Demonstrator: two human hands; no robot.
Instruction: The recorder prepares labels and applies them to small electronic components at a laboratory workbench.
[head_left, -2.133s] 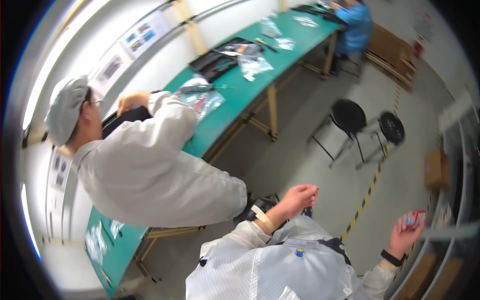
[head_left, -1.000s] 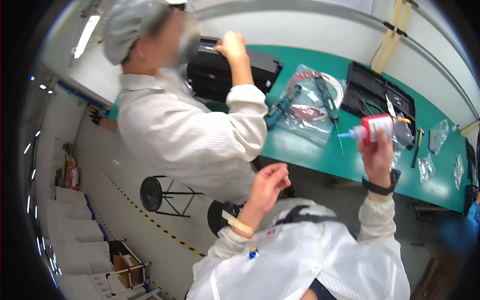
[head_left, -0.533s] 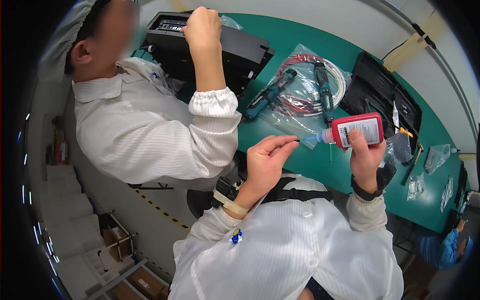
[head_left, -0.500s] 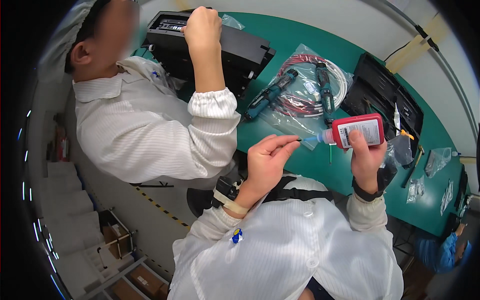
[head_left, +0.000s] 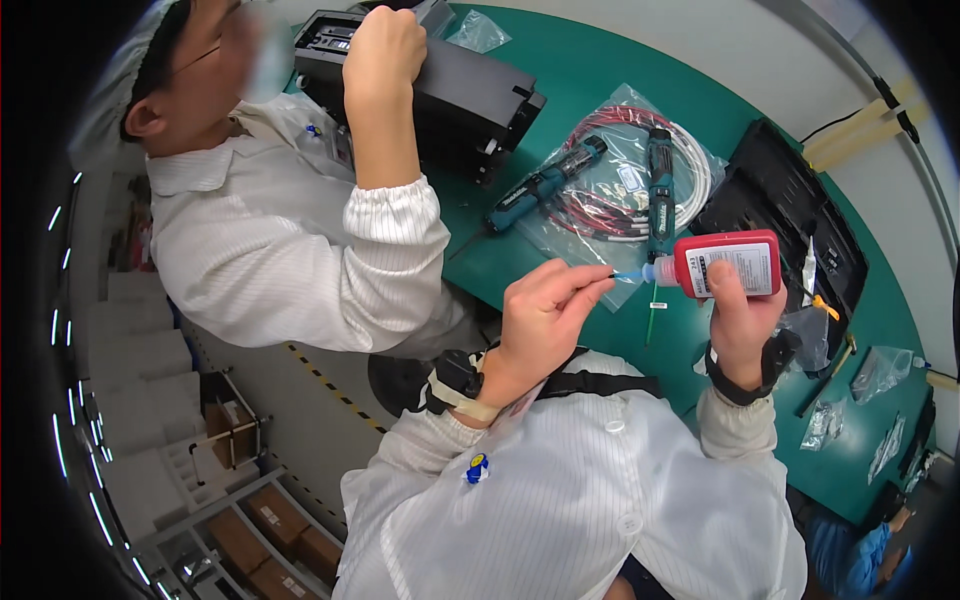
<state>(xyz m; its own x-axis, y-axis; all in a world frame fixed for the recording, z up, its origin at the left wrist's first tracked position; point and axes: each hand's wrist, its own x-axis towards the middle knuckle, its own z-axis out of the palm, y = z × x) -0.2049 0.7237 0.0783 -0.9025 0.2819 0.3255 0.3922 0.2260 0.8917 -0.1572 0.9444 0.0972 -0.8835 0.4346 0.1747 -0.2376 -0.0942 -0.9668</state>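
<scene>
My right hand (head_left: 745, 325) is wrapped round a red glue bottle (head_left: 728, 265) with a white label, tipped on its side so that its blue nozzle (head_left: 635, 274) points left. My left hand (head_left: 548, 315) pinches a small dark piece (head_left: 612, 276) between thumb and fingertips, right at the nozzle's tip. The piece is too small to name for certain; it could be a screw. Both hands are over the near edge of the green table (head_left: 500, 275).
Two teal power screwdrivers (head_left: 548, 185) (head_left: 661, 195) lie on a bag of red and white cables (head_left: 610, 228). Right of them are a black open case (head_left: 790, 220), a hammer (head_left: 830, 375) and small bags (head_left: 882, 375). A co-worker (head_left: 290, 240) at left reaches over a black housing (head_left: 455, 100).
My view has shifted slightly. Both hands keep their grips, with the nozzle still at the small dark piece. The co-worker's raised hand has moved a little left.
</scene>
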